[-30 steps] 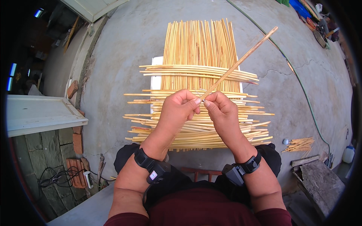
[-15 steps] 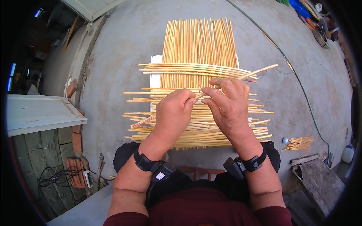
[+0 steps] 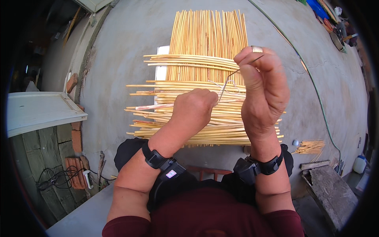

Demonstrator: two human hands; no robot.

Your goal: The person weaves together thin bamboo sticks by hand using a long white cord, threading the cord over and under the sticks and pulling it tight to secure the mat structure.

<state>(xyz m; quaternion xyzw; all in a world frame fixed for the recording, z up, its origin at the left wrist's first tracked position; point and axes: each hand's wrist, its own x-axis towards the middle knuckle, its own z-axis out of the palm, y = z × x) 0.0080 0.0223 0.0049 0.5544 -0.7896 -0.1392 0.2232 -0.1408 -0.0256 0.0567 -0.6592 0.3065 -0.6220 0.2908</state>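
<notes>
A mat-like layer of long pale peeled sticks (image 3: 207, 35) lies in front of me, with more loose sticks (image 3: 233, 132) laid crosswise over its near half. My left hand (image 3: 195, 108) is closed over the crosswise sticks. It grips a stick with a reddish-white end (image 3: 154, 107), which sticks out past the wrist side. Raised to the right, my right hand (image 3: 265, 89) pinches a thin dark needle (image 3: 258, 58) between thumb and fingers. A pale thread (image 3: 224, 87) runs from near the needle down to my left fingertips; its exact attachment is too small to tell.
A white board edge (image 3: 161, 71) shows under the sticks. At right are a bundle of short sticks (image 3: 310, 147), a worn wooden board (image 3: 329, 193) and a green hose (image 3: 318, 94). At left stand a white door panel (image 3: 45, 112), bricks (image 3: 75, 177) and a black cable (image 3: 51, 179).
My hands have parted: the right has lifted up and right off the stick, drawing the needle and thread. My left hand stays low, now turned more palm-down over the sticks.
</notes>
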